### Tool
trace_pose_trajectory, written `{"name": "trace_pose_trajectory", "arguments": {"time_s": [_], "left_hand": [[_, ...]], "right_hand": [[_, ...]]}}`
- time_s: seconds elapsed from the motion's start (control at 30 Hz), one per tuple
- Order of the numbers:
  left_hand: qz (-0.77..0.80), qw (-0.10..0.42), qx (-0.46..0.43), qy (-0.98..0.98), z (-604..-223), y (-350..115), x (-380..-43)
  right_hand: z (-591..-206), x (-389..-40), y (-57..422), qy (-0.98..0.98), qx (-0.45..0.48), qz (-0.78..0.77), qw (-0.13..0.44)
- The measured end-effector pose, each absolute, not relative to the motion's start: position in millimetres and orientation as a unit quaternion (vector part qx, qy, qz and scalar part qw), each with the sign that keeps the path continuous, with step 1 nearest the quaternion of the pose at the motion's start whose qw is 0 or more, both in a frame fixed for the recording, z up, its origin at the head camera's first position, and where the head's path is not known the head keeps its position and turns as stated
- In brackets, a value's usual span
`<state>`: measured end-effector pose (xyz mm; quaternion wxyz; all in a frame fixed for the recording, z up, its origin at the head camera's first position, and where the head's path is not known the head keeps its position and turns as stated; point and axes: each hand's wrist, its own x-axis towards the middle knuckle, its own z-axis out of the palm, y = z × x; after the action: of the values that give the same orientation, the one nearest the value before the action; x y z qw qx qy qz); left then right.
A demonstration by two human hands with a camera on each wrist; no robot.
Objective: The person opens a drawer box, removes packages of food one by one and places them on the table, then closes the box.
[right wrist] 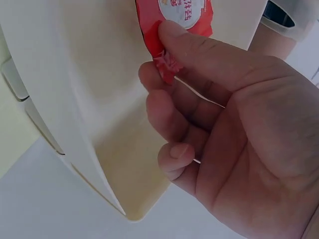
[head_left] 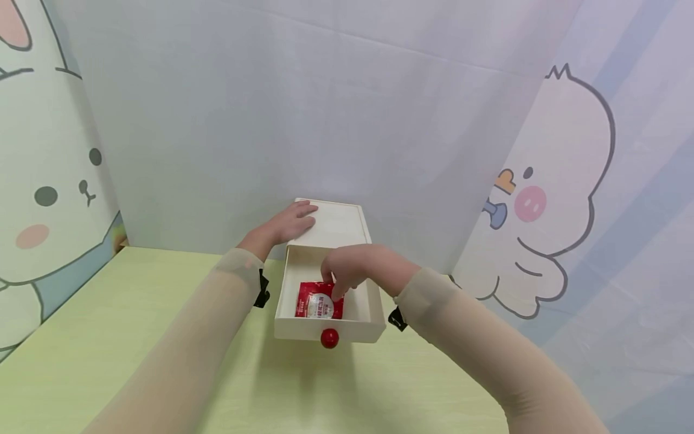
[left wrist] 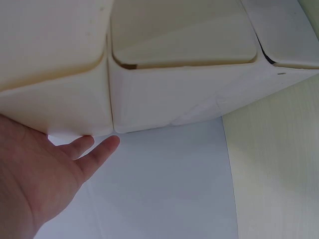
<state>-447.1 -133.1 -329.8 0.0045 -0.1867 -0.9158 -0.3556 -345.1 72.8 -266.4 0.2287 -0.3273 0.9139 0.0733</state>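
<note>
A white box with a pulled-out drawer (head_left: 355, 331) stands on the table, a round red knob (head_left: 329, 338) on the drawer's front. My left hand (head_left: 290, 223) rests on the box's white top (head_left: 341, 223), fingers extended; the left wrist view shows this hand (left wrist: 45, 174) beside the box's side wall (left wrist: 159, 99). Inside the drawer lies a red packet (head_left: 309, 295) with a round white label. My right hand (head_left: 347, 265) reaches in from the right and pinches the packet's crumpled corner. In the right wrist view, thumb and fingers grip the red packet (right wrist: 148, 22).
The pale yellow-green table (head_left: 135, 343) spreads around the box. Behind it hangs a light grey cloth (head_left: 271, 120), with a cartoon rabbit (head_left: 49, 150) at left and a cartoon duck (head_left: 569, 150) at right.
</note>
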Motion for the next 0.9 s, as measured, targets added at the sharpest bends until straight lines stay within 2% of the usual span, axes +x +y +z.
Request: {"name": "trace_pose_trajectory", "arguments": {"time_s": [0.33, 0.53, 0.9], "left_hand": [[-0.359, -0.004, -0.181, -0.916, -330, -132, -448], [-0.355, -0.002, -0.184, -0.917, -329, -132, -449], [-0.358, -0.003, -0.187, -0.915, -329, -132, -449]], "right_hand": [[-256, -349, 111, 0.909, -0.343, -0.048, 0.233], [-252, -351, 138, 0.908, -0.354, -0.107, 0.197], [-253, -362, 189, 0.899, -0.306, -0.289, 0.123]]}}
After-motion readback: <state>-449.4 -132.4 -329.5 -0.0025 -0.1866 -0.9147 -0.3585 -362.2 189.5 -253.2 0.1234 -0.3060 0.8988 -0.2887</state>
